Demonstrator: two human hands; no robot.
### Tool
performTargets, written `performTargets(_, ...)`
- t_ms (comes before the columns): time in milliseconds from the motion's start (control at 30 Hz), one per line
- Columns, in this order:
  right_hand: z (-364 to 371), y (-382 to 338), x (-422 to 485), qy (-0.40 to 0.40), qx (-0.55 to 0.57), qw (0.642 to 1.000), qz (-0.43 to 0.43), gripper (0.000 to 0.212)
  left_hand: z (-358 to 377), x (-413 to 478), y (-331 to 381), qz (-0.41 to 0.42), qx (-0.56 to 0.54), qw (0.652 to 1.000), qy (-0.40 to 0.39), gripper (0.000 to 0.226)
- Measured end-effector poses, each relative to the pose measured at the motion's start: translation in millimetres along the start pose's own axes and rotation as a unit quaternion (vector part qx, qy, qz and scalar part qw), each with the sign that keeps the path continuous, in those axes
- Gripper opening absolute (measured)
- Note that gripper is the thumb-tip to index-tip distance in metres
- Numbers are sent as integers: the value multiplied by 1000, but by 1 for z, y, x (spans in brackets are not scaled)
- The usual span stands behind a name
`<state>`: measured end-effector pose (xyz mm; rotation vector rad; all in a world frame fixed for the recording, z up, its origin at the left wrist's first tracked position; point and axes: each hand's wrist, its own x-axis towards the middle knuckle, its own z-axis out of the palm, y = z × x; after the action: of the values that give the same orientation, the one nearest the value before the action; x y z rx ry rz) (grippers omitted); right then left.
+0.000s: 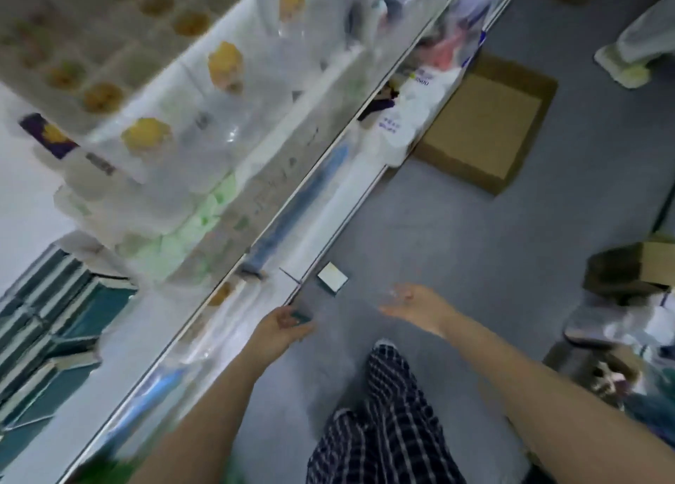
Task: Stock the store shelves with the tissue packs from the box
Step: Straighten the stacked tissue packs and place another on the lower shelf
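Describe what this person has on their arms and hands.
The left arm and right arm are bare as far as the frame shows, with no sleeves in view. The left hand and right hand wear no gloves. No watch, bracelet or ring shows, though blur could hide a small one.

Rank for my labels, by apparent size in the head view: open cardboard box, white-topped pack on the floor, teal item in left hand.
1. open cardboard box
2. white-topped pack
3. teal item in the left hand, partly hidden, so unsure
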<state>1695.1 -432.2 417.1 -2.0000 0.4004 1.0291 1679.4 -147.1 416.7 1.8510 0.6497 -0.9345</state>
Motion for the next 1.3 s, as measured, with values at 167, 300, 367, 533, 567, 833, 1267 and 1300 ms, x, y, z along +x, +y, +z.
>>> performTargets(167, 20, 33, 155, 11, -3, 1000, -19, 65, 41, 152, -50, -45, -36, 998, 24, 65)
performTargets(300, 57, 75, 288, -2, -13, 1000, -21, 69, 78, 281, -99, -59, -55, 997, 22, 66)
performTargets(367, 73, 91, 346, -9, -23, 999, -31, 66, 95, 335, -123, -72, -59, 995, 33, 70)
performTargets(533, 123, 138, 464, -36, -37, 997, -49, 63, 129, 445, -174, -64, -56, 995, 47, 88)
performTargets(567, 132, 147, 485, -38, -41, 997, -51, 65, 134, 464, -183, -60, -51, 995, 59, 91)
performTargets(833, 168, 178, 564, -14, -23, 996, -87, 63, 156, 536, -215, -5, -212, 973, 88, 39)
performTargets(1267, 165, 166, 534, -87, -87, 984, -131, 69, 148, 522, -214, -71, -348, 934, 43, 35)
performTargets(1300, 161, 164, 524, -94, -134, 975, -149, 83, 148, 515, -212, -83, -352, 931, 49, 35)
